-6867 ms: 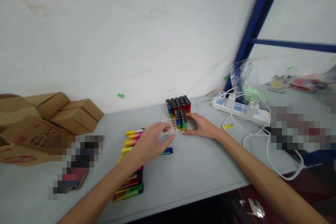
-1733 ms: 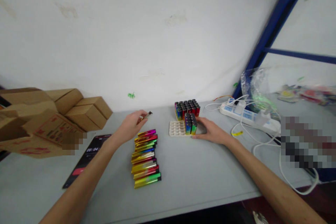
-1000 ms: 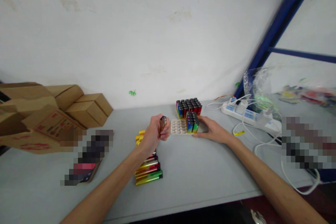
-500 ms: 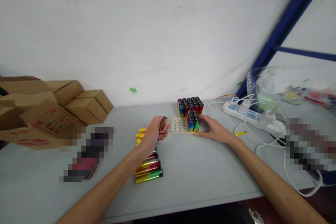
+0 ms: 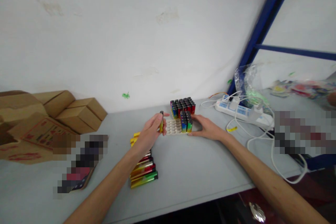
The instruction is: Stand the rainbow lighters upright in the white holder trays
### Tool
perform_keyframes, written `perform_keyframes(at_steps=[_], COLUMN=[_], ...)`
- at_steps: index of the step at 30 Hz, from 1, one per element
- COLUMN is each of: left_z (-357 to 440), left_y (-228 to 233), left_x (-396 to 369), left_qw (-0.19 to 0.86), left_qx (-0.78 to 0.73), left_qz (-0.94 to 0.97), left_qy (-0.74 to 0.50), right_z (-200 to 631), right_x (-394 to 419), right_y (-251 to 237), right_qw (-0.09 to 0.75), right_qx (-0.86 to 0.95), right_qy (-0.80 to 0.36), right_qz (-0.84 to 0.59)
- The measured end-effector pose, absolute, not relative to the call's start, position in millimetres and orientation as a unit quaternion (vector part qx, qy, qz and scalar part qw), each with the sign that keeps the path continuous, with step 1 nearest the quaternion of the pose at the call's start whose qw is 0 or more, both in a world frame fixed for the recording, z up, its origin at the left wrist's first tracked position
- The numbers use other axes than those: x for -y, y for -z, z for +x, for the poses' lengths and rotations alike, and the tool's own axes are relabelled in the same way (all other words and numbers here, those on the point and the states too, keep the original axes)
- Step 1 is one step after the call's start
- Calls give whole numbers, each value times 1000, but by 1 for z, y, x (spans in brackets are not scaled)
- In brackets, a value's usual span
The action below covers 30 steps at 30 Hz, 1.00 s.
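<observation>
My left hand (image 5: 153, 128) pinches a lighter (image 5: 161, 122) with a dark top and a yellowish body, held upright just left of a white tray (image 5: 173, 127) with rows of round pockets. Several rainbow-coloured lighters (image 5: 186, 122) stand upright in the tray's right end. Around that end curls my right hand (image 5: 206, 128), thumb at the near edge and fingers behind the lighters. A fuller block of upright lighters (image 5: 183, 105) stands behind. Under my left wrist, a row of lighters (image 5: 144, 179) lies flat, partly hidden by the forearm.
Cardboard boxes (image 5: 81, 115) sit at the left, with a blurred-out phone-like object (image 5: 85, 164) before them. On the right are a white power strip (image 5: 244, 112) with loose cables, a clear plastic bag (image 5: 246, 80) and a blue metal frame (image 5: 252, 47). A wall (image 5: 118, 42) rises behind.
The lighter in my left hand has turned from tilted to upright and come closer to the tray's left end. My right hand keeps its place at the tray. The camera view has shifted slightly.
</observation>
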<state>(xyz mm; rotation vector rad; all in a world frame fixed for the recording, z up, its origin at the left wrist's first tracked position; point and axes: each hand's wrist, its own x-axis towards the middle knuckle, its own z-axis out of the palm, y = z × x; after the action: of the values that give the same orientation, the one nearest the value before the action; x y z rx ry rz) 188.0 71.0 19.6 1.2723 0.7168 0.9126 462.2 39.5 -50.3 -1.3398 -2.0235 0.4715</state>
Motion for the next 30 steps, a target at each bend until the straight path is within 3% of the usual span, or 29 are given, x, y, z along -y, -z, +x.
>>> perform_keyframes(at_steps=[7, 15, 30], left_z=[206, 211, 223], left_y=[-25, -8, -10], left_x=[-87, -112, -122], left_qw=[596, 405, 341], left_qx=[-333, -375, -346], left_qz=[630, 759, 827], left_qy=[-370, -346, -284], right_z=[462, 466, 470], right_x=[-40, -38, -37], right_y=[50, 43, 46], right_qw=[327, 322, 317], right_qx=[777, 790, 804], right_qy=[-176, -183, -182], right_qz=[-509, -489, -468])
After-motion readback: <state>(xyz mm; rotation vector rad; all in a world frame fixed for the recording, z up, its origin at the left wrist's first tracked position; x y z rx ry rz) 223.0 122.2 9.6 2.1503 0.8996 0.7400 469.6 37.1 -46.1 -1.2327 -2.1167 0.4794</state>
